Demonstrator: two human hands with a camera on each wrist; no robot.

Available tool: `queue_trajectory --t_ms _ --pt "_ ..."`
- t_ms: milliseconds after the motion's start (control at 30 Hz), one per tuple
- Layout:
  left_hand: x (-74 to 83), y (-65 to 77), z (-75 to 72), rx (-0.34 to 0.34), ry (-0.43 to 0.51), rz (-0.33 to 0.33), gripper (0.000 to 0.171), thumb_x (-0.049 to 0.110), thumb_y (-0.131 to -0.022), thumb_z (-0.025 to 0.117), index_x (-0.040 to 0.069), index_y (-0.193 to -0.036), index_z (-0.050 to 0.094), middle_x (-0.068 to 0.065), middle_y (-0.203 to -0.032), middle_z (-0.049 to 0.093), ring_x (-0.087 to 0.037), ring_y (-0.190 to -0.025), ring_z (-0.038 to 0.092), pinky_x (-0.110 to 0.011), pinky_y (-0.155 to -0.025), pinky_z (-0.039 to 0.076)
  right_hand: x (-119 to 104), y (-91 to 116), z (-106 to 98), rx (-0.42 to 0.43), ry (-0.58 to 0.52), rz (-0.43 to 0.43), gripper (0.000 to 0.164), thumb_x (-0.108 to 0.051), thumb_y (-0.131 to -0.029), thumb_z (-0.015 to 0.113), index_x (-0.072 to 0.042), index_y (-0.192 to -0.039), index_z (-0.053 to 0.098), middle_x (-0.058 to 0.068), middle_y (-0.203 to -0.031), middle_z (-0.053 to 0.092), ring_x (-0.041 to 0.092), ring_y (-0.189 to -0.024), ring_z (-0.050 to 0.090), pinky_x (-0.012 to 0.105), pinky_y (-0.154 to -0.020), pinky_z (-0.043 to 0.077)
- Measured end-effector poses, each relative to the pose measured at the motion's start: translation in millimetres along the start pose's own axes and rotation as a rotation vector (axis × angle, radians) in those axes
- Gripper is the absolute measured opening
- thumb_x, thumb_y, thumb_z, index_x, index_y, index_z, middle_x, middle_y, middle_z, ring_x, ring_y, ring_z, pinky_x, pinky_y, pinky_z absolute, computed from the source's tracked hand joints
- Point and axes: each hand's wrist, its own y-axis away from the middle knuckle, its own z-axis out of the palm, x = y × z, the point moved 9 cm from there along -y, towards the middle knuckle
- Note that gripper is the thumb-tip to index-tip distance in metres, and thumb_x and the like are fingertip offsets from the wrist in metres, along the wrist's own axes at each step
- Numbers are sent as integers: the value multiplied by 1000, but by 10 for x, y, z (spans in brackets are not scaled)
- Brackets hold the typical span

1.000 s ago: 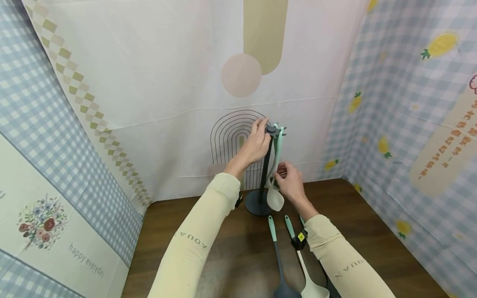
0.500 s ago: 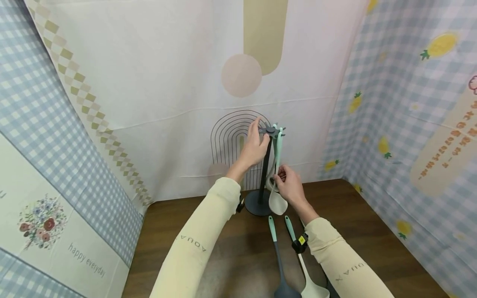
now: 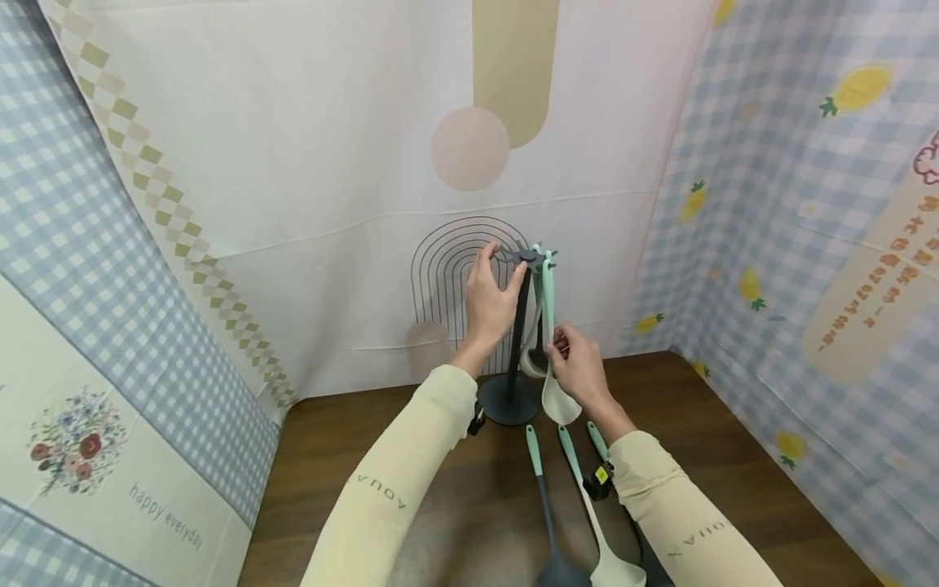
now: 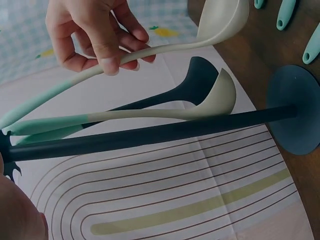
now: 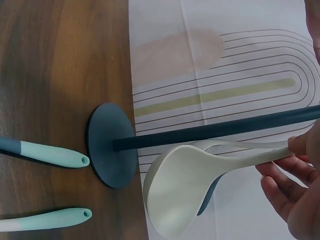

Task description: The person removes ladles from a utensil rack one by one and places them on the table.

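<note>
Two hands at the dark stand (image 3: 517,334) — right hand (image 3: 581,368) pinched on the shaft of the pale ladle (image 3: 561,403), five o'clock from the hooked head (image 3: 528,256); left hand (image 3: 491,305) uncurled beside that head, toward seven. Keep swing small, clear of the hung ladles (image 4: 220,100) — check seating before letting go.

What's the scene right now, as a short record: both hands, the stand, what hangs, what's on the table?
Right hand: pinches the pale ladle's stem
Left hand: beside the hooked top; contact unclear
Stand: dark, upright on the table
Pale ladle: mint handle's end at the hooked top
Also hanging: pale-headed utensil, dark-headed utensil
Lying on table: dark utensil, pale utensil, third utensil partly hidden by the right sleeve
</note>
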Motion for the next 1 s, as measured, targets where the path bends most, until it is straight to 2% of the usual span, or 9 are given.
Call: queue_trajectory --t_ms 100,233,367,467,700,1000 --pt "-21 -6 1 -18 12 -19 58 35 -106 68 4 -152 51 -9 -150 58 -23 -140 54 -38 -115 45 18 1 -10 1 8 5 7 -9 -104 68 -6 -108 63 14 -102 73 30 -89 72 49 -77 58" --pt "-34 -15 20 -78 33 -43 55 34 -110 61 6 -155 49 -10 -154 56 -25 -143 51 -40 -117 43 26 11 -7 -8 18 12 9 -11 -104 68 -5 -111 65 14 -102 73 30 -89 72 48 -78 58" --pt "-32 -25 67 -163 29 -66 54 35 -115 47 7 -160 43 -12 -162 45 -28 -150 42 -45 -121 36 0 21 9 -28 11 1 11 -10 -104 69 -4 -113 66 14 -103 73 30 -89 72 48 -78 59" --pt "-11 -33 105 -222 9 -86 59 41 -115 40 8 -164 37 -13 -168 35 -29 -155 35 -48 -124 32 -16 31 17 -37 -3 -2 11 -10 -104 69 -4 -112 66 14 -102 73 29 -88 71 48 -78 59" --pt "69 -60 162 -302 -102 -119 83 57 -106 54 9 -168 26 -11 -170 30 -30 -155 33 -50 -121 36 -24 52 35 -54 -54 21 18 -10 -104 68 -1 -119 66 13 -104 72 29 -91 71 47 -80 59" --pt "100 -96 198 -287 -89 -140 83 52 -105 60 9 -168 27 -12 -171 31 -31 -155 34 -49 -121 37 -15 66 -21 -14 -56 4 16 -11 -104 68 -3 -119 66 14 -104 72 30 -92 72 48 -81 60"
